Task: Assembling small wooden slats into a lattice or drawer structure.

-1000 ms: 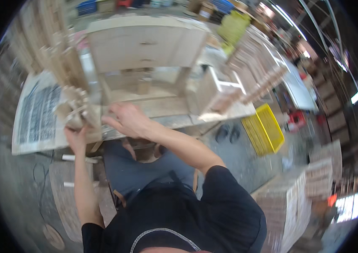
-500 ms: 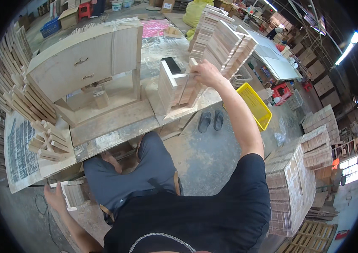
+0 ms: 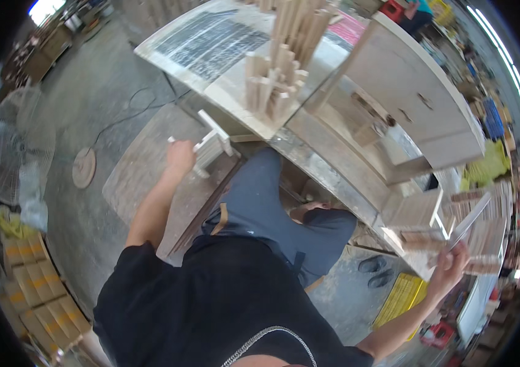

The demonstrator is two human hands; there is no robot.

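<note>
At the right, my right hand [image 3: 452, 262] is closed on the lower end of a thin pale wooden board [image 3: 471, 218], seen nearly edge-on and a little blurred. Just beyond it on the bench are a short stack of boards [image 3: 416, 211] and a taller stack of boards [image 3: 492, 214]. My left hand [image 3: 180, 158] is low at the left, its fingers curled round a small pale wooden piece [image 3: 172, 140], mostly hidden by the hand. That piece is beside a small group of pale wooden pieces [image 3: 214, 144] on a low dusty board [image 3: 143, 159].
The workbench [image 3: 333, 183] carries a wooden machine housing [image 3: 416, 85] and upright bundles of sticks [image 3: 272, 85]. A floor fan [image 3: 18, 147], a cable [image 3: 125, 117] and cartons [image 3: 48, 306] are at the left. Slippers [image 3: 376, 269] and a yellow crate [image 3: 400, 303] lie lower right.
The view has swung to the left. My right hand has lifted a thin board from the stacks. My left hand, earlier open, has reached the small wooden pieces and closed on one.
</note>
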